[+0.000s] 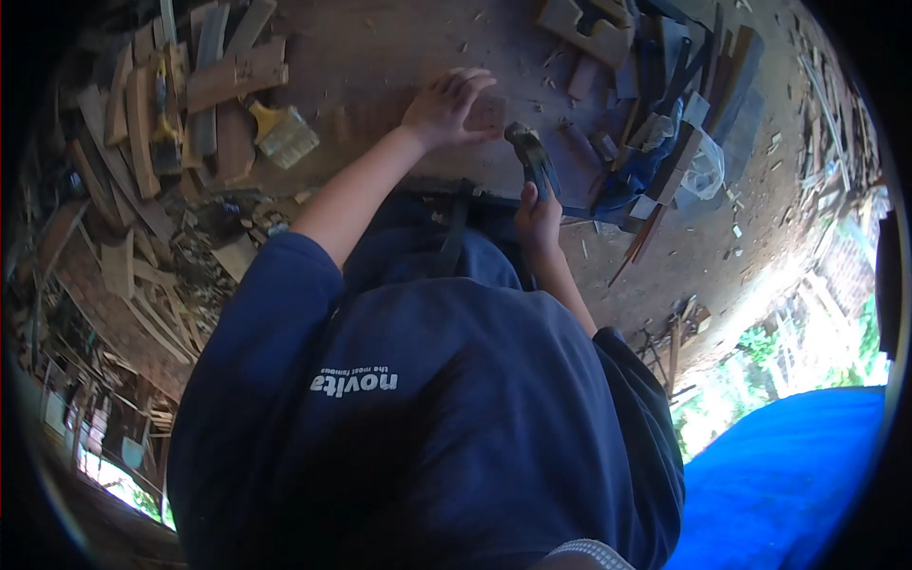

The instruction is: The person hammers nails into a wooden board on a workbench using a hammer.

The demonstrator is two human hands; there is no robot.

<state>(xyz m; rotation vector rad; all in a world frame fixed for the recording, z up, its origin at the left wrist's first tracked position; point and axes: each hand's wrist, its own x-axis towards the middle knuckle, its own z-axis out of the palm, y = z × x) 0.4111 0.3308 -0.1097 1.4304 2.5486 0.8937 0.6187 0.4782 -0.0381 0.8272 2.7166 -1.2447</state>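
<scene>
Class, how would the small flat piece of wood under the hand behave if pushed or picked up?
The wood piece looks small and thin, so probably light and stiff. Lying flat on the bench, it would likely slide rather than roll, which may be why the left hand pins it while the right hand grips a tool.

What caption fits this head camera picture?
Left hand rests on a wood block on the workbench; right hand grips a tool beside it.

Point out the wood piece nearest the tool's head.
The small flat piece under the left hand, right beside the tool in the right hand; other scraps lie piled at the bench's sides.
</scene>
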